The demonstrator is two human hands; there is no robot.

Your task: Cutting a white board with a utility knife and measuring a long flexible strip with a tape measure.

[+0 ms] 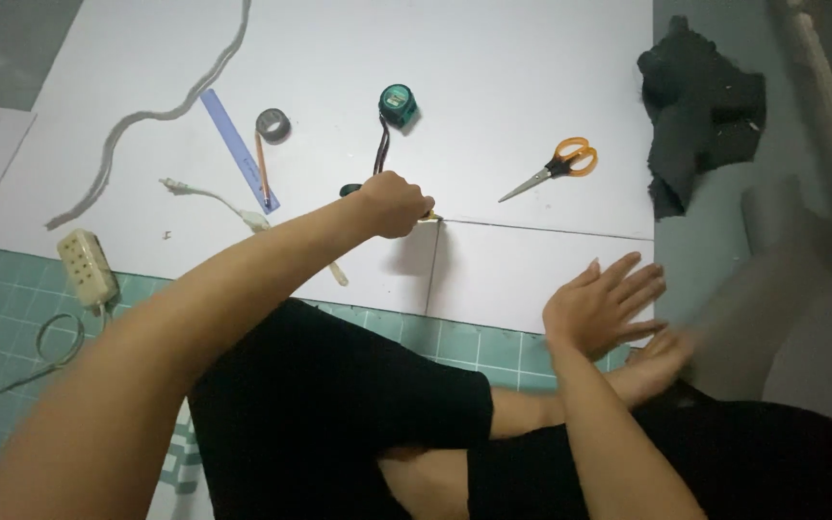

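- Honestly no packages, signs or screens anywhere around the big white board [493,87], looked all over it.
- Closest thing to a label: the small pale sticker on the face of the teal tape measure [398,103], sitting on the board up near its middle. Rounded shape, too small to make out.

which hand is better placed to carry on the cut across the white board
Left. The left hand is closed on the knife, right where the cut lines meet on the white board. The right hand lies flat, open, nearer the board's edge, holding nothing.
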